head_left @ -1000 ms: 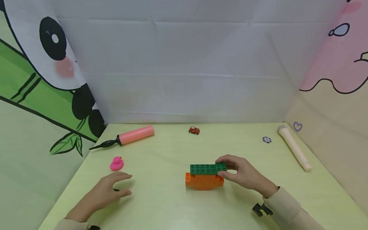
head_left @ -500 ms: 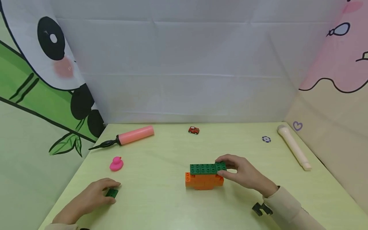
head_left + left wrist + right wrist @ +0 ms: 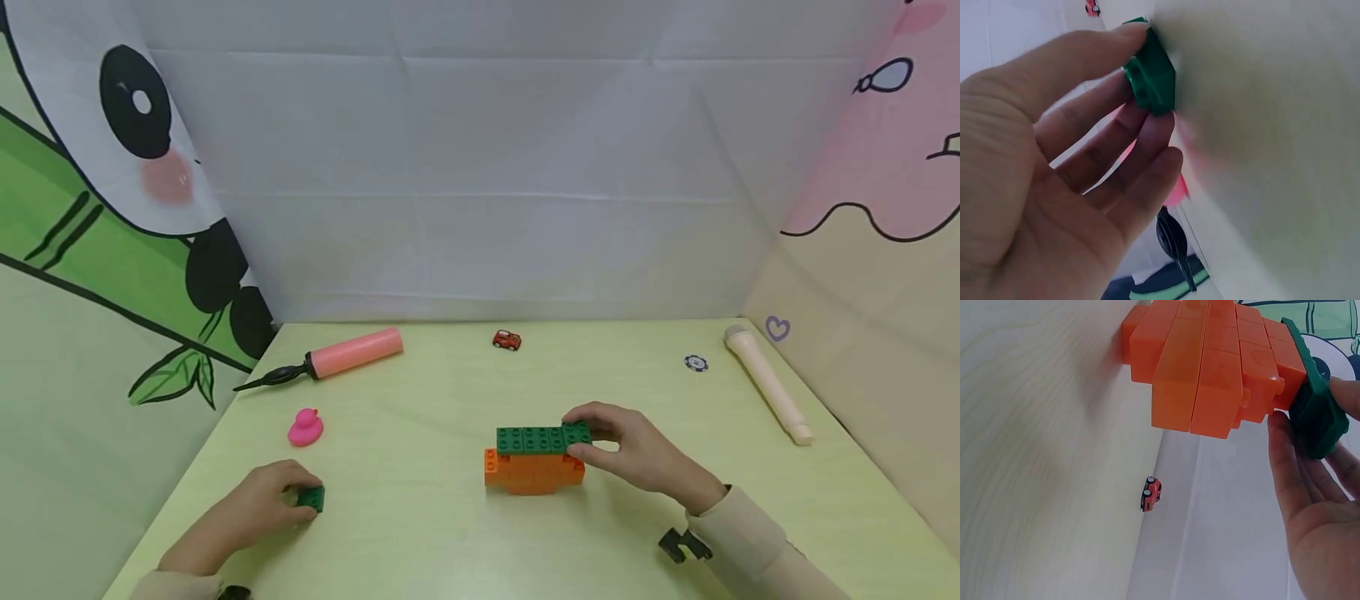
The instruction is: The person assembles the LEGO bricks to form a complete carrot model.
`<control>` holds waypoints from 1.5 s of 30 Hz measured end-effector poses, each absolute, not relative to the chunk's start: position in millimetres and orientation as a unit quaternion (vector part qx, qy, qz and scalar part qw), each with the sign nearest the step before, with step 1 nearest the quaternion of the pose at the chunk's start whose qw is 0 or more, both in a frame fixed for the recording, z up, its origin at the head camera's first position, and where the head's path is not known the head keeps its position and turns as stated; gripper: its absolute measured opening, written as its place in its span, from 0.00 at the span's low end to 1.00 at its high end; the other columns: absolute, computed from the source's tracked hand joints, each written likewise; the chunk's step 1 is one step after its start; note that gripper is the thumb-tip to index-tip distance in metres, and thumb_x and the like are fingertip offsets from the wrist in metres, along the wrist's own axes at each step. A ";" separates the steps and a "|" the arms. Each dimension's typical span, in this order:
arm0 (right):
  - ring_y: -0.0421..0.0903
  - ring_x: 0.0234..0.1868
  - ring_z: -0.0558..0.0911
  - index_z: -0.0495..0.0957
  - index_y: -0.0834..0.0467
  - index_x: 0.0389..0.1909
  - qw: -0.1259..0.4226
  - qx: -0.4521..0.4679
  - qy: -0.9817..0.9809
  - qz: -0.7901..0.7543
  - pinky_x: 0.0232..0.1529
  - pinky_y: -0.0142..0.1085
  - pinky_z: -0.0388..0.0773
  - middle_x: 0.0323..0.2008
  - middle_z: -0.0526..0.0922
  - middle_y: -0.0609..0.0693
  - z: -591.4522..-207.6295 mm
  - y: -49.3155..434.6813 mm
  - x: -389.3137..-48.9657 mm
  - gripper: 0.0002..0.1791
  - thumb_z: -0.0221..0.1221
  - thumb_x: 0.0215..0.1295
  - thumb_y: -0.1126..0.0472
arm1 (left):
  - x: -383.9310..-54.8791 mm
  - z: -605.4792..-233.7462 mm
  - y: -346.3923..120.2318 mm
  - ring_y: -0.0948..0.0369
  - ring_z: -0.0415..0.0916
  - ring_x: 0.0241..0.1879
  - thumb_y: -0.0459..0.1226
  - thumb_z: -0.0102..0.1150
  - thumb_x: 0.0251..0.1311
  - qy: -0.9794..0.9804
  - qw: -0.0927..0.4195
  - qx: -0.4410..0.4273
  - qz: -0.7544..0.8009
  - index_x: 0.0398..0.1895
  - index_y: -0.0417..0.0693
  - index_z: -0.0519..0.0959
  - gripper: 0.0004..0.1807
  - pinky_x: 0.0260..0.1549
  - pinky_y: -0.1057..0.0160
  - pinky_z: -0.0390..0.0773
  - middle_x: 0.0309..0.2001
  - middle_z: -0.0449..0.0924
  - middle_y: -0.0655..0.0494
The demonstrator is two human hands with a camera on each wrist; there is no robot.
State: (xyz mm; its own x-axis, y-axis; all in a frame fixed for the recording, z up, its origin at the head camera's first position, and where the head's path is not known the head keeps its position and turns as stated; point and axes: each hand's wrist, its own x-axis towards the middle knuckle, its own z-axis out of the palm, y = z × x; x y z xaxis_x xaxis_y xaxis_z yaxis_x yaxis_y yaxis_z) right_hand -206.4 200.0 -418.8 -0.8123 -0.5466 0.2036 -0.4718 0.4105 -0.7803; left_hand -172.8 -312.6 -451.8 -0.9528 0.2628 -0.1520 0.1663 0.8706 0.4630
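Head view shows no readable writing on anything. My left hand [image 3: 251,515] pinches a small green brick [image 3: 311,498] near the table's [image 3: 420,550] front-left corner. My right hand [image 3: 637,454] grips the right end of the green studded layer [image 3: 542,438] topping the orange block stack [image 3: 531,472] at mid-table.

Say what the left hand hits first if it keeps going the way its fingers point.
Probably the orange and green block stack. The left hand, pinching a small green brick, points right across the table; bare surface lies between. Depth is unclear, so it might pass just in front.
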 end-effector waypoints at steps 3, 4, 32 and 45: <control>0.42 0.50 0.83 0.77 0.54 0.56 0.042 -0.305 0.838 -0.451 0.56 0.34 0.78 0.51 0.81 0.46 -418.8 200.2 -206.5 0.18 0.63 0.68 0.53 | -178.4 -451.6 -297.4 0.61 0.76 0.42 0.43 0.76 0.50 0.952 0.106 0.129 0.256 0.44 0.46 0.85 0.19 0.47 0.54 0.80 0.40 0.81 0.61; 0.42 0.50 0.83 0.77 0.55 0.57 0.043 -0.306 0.837 -0.451 0.56 0.34 0.78 0.51 0.81 0.46 -418.8 200.3 -206.6 0.19 0.63 0.69 0.53 | -180.1 -450.1 -291.5 0.61 0.76 0.42 0.44 0.75 0.51 0.947 0.105 0.139 0.272 0.45 0.46 0.85 0.19 0.47 0.54 0.80 0.40 0.81 0.61; 0.42 0.48 0.83 0.78 0.53 0.55 0.031 -0.313 0.834 -0.453 0.55 0.32 0.78 0.50 0.81 0.46 -420.0 199.6 -205.8 0.17 0.63 0.68 0.54 | -205.4 -410.9 -114.6 0.66 0.79 0.48 0.46 0.68 0.61 0.824 -0.054 0.355 0.438 0.57 0.55 0.82 0.20 0.51 0.60 0.81 0.51 0.80 0.66; 0.42 0.49 0.83 0.78 0.57 0.56 0.037 -0.309 0.834 -0.456 0.55 0.31 0.78 0.49 0.81 0.46 -418.5 199.5 -206.5 0.19 0.63 0.68 0.54 | -207.2 -412.7 -109.7 0.65 0.78 0.48 0.43 0.69 0.61 0.834 -0.028 0.346 0.430 0.55 0.53 0.83 0.19 0.51 0.62 0.80 0.51 0.80 0.66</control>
State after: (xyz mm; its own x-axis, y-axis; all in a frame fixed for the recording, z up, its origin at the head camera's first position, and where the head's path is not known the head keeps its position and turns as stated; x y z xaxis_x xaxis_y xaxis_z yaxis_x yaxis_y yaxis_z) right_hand -206.5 199.5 -418.5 -0.8064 -0.5486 0.2206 -0.4818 0.3933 -0.7831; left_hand -207.2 -109.7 -412.7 -0.7596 0.5519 0.3439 0.6003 0.3917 0.6973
